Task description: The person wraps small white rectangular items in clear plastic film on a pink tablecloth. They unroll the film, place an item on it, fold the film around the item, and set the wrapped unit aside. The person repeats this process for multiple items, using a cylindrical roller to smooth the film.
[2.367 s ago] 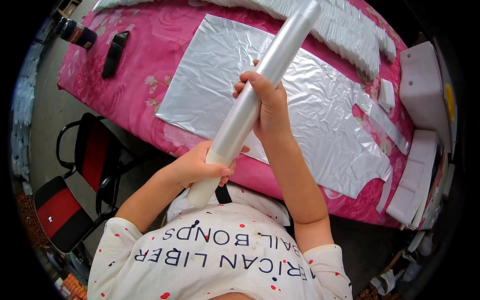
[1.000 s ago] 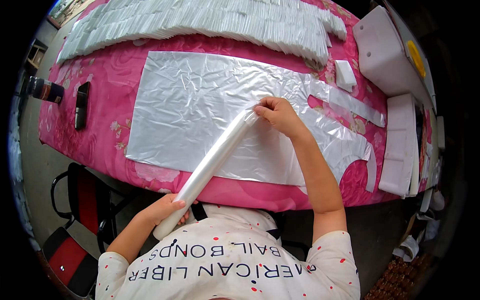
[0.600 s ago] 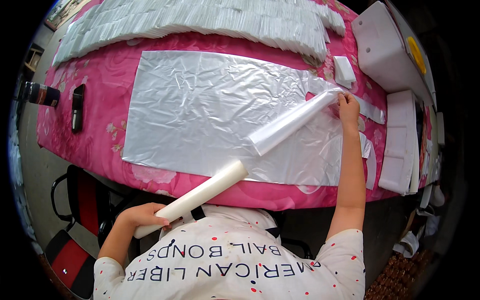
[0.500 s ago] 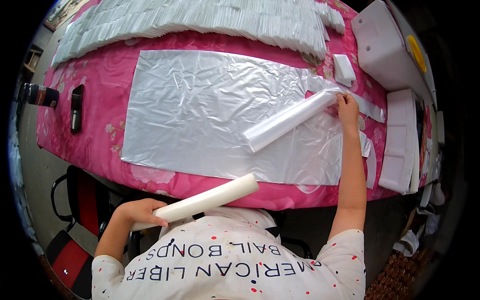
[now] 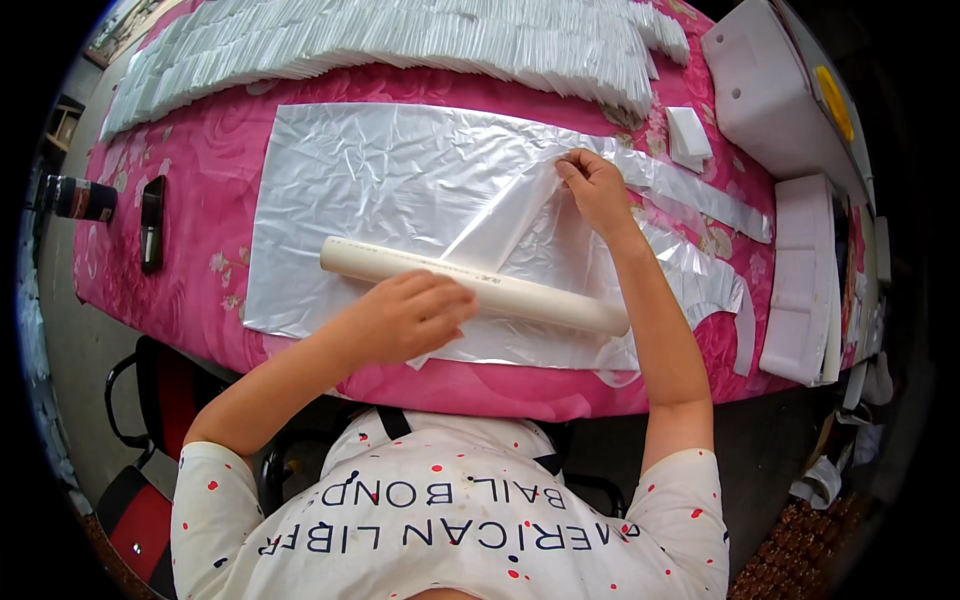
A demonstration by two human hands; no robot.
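At the far left, well apart from the left fingers, a dark bottle and a black phone are set on the pink-clothed counter. Far beyond the fingers of both hands, long rows of white folded packets are ranged in quantity. Beneath and beyond the left fingers a large silvery plastic sheet is spread, wrinkled but opened out, so its spreading can be judged done. The left hand is held over the near side of a pale tube; its fingers are loosely curled, close together and a little blurred, and whether the tube is touched cannot be told. The tube is laid across the sheet, reaching to both sides of those fingers, its visible side bare. From it, a clear film is drawn up toward the right hand, its end pinched between thumb and fingers. The film is not laid flat, so its handling is judged unfinished. Right of the right fingers, a folded white pad and a pale box are left untouched.
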